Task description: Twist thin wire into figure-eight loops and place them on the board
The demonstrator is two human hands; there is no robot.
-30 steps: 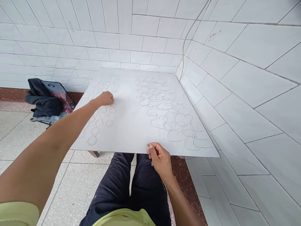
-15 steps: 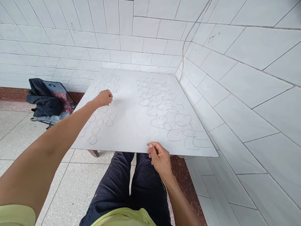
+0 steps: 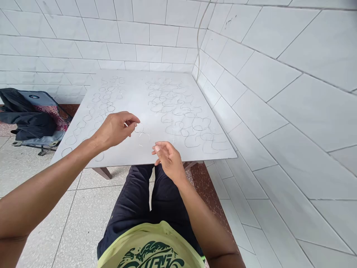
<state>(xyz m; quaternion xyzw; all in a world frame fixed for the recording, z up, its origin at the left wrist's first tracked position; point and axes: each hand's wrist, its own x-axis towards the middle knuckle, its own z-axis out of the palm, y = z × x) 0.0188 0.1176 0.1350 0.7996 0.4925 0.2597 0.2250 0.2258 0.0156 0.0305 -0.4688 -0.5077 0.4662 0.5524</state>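
White and smooth, the tabletop [image 3: 133,97] fills the middle of the frame, and just below its centre the left hand [image 3: 115,128] holds a thin wire [image 3: 140,131] whose curves show between the two hands. The left thumb and forefinger are pinched together on it, near its upper end. The right hand [image 3: 170,160], lower and right of centre at the near edge, has its fingers curled with the thumb close to the forefinger; whether they grip any part of the wire (it is too fine to follow that far) I cannot tell.

To the left of the frame's centre lie looped wires [image 3: 111,104], several of them like figure eights; to the right spread open, wavy strands [image 3: 192,121], many of them overlapping.

The wire looks almost weightless and springy, likely stiff enough to keep a curve yet easy to bend out of shape or snag on a neighbour. So fine a piece probably slips in a loose grip, so a fingertip pinch near an end or at a crossing seems the surest hold, with little squeezing along the open curves
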